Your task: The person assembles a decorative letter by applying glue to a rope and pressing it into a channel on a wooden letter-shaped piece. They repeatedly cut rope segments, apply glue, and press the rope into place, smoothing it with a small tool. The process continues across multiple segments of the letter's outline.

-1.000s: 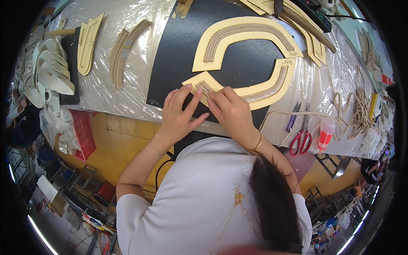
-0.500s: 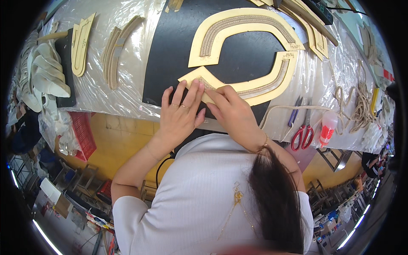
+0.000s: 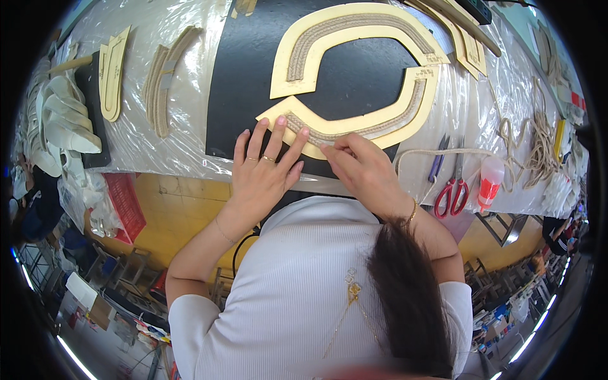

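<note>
A person in a white ribbed top bends over a worktable (image 3: 190, 149) covered in clear, wrinkled plastic, and from here I see both bare hands at the near edge of a black mat (image 3: 240, 69). Lying partly on that mat, nearest the person, is a curved, cream-coloured template (image 3: 425, 109) with a tan braided strip (image 3: 415, 100) set along its middle. The left hand (image 3: 261, 174) is spread, its fingers apart, fingertips resting on the template's pointed left end. The right hand (image 3: 375, 174) is bent, thumb and forefinger close together at the strip just beside it; I cannot tell whether they pinch it or only press. Beyond lies a second curved template (image 3: 282, 69), also carrying a braided strip, so the two pieces form a rough ring, with a gap between them on the left. To the right are red-handled scissors (image 3: 451, 199), a purple-handled tool (image 3: 436, 168), a red-and-clear bottle (image 3: 489, 183) and a loose heap of cord (image 3: 541, 158). To the left, taped braided strips (image 3: 166, 85) lie near a smaller cream template (image 3: 113, 76).
</note>
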`<state>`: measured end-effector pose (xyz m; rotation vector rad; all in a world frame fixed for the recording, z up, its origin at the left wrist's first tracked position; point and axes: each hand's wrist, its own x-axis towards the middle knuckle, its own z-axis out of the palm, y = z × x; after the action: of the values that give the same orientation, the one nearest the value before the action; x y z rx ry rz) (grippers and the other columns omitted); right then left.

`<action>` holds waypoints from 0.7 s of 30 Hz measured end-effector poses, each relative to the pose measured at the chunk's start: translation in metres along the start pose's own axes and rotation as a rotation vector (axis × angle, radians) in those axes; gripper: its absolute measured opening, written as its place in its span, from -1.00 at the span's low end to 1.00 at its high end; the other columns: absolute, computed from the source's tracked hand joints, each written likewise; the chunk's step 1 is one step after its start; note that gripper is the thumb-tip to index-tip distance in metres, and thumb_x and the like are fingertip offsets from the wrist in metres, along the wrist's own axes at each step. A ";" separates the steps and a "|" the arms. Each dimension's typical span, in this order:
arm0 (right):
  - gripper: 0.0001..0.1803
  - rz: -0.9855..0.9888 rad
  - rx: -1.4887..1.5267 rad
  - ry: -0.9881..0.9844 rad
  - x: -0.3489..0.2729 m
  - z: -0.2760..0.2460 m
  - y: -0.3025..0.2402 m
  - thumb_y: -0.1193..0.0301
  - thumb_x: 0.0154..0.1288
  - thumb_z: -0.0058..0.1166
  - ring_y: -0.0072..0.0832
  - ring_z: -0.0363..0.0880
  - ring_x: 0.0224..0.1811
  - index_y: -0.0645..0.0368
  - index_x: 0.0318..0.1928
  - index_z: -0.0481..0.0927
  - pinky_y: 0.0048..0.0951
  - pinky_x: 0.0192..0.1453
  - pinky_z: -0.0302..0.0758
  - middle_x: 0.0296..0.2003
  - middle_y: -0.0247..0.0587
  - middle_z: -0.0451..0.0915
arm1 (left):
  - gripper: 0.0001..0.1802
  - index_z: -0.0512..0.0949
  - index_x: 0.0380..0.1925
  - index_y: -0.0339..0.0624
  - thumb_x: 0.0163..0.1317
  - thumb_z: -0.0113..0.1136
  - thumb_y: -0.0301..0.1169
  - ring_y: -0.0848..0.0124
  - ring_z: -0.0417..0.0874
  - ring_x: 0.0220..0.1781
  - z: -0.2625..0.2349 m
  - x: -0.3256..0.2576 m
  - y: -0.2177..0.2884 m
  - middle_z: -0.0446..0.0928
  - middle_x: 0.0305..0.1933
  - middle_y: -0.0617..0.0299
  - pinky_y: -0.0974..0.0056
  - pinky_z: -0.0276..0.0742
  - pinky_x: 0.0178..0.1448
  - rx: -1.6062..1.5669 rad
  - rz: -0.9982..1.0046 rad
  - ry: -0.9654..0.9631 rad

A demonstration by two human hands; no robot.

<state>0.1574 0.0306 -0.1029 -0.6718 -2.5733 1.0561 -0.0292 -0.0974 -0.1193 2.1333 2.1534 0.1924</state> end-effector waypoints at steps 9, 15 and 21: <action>-0.67 -0.096 -0.085 -0.008 0.006 -0.002 0.008 0.49 0.09 0.14 -0.30 0.55 -0.18 0.26 -0.08 0.64 -0.32 -0.06 0.53 -0.22 -0.20 0.49 | -0.33 0.38 0.38 0.46 0.23 0.27 0.00 -0.01 -0.05 0.61 0.003 -0.005 0.005 0.03 0.59 -0.01 -0.18 -0.03 0.56 -0.105 -0.012 -0.036; -0.57 -0.080 -0.223 -0.115 0.005 -0.011 -0.004 0.47 0.13 0.08 -0.28 0.54 -0.12 0.29 0.06 0.59 -0.31 -0.02 0.52 -0.13 -0.15 0.47 | -0.35 0.45 0.32 -0.04 0.18 0.30 -0.26 0.01 0.11 0.57 0.017 0.002 0.038 0.19 0.51 -0.02 -0.22 -0.07 0.58 -0.229 -0.089 0.176; -0.56 0.163 -0.018 -0.150 0.003 -0.015 -0.005 0.61 0.09 0.19 -0.33 0.59 -0.23 0.16 0.06 0.66 -0.35 -0.12 0.57 -0.15 -0.18 0.52 | -0.40 0.48 0.27 -0.18 0.20 0.28 -0.29 0.16 0.30 0.49 0.025 0.000 0.024 0.36 0.41 0.09 -0.13 0.08 0.56 -0.280 0.005 0.121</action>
<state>0.1600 0.0378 -0.0883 -0.8496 -2.6952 1.1756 -0.0015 -0.0966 -0.1401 2.0139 2.0390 0.6001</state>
